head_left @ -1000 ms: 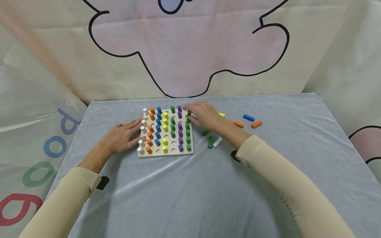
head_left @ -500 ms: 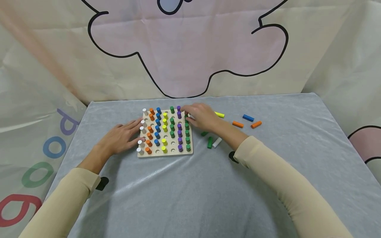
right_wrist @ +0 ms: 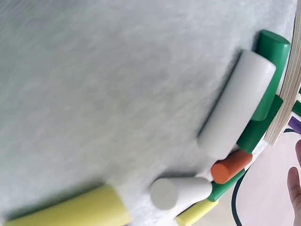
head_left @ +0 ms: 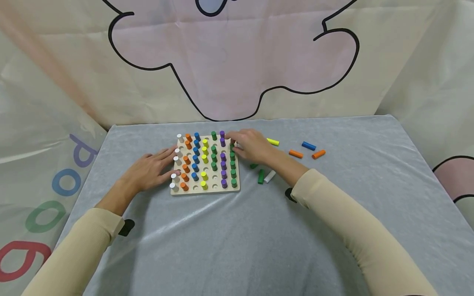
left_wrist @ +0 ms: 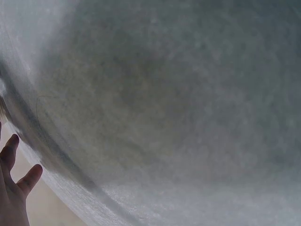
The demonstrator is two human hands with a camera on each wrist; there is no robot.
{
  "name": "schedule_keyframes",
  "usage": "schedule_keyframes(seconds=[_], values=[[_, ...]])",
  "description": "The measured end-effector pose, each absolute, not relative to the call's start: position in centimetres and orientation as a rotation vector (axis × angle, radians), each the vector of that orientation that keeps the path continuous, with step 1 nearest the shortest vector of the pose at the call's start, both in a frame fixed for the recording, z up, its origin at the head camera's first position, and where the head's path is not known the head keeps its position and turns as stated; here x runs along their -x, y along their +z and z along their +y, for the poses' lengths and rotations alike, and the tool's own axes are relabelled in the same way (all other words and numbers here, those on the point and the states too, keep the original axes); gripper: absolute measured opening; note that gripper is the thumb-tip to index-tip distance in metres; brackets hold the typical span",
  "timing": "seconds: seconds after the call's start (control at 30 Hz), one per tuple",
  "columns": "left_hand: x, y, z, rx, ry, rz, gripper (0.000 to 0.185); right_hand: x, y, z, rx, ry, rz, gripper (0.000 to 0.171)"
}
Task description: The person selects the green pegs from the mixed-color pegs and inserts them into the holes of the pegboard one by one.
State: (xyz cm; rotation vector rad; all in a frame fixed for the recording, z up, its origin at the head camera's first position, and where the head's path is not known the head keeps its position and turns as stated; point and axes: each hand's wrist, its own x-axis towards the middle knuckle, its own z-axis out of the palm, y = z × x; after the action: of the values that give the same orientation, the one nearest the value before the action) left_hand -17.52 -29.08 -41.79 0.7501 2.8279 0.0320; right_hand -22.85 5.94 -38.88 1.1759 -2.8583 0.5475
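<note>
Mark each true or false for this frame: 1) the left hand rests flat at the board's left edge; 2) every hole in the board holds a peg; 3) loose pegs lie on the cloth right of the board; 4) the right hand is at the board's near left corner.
1) True: the left hand lies flat against the peg board.
2) False: several holes are bare.
3) True: a blue peg and two orange pegs lie there.
4) False: the right hand is at its far right corner.

Bright even light, soft shadows, head view sharp with bowed edges, wrist views close and blurred
</note>
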Motion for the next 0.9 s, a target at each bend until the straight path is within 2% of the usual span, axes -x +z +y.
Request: schedule_keyframes(seconds=[0.23, 0.67, 0.9], values=[[17.5, -41.8, -29.1, -0.76, 0.026, 2.837, 0.082, 23.2, -39.1, 7.5, -1.141, 0.538, -2.886, 0.037], [17.5, -41.6, -29.1, -0.757, 0.019, 2.842, 0.081, 24.1, -39.6, 13.4, -1.068, 0.53, -2.884, 0.033], [17.4, -41.6, -29.0, -0.755, 0.025, 2.834, 0.081, 24.0, -40.0, 14.6, -1.046, 0.513, -2.913, 0.033]])
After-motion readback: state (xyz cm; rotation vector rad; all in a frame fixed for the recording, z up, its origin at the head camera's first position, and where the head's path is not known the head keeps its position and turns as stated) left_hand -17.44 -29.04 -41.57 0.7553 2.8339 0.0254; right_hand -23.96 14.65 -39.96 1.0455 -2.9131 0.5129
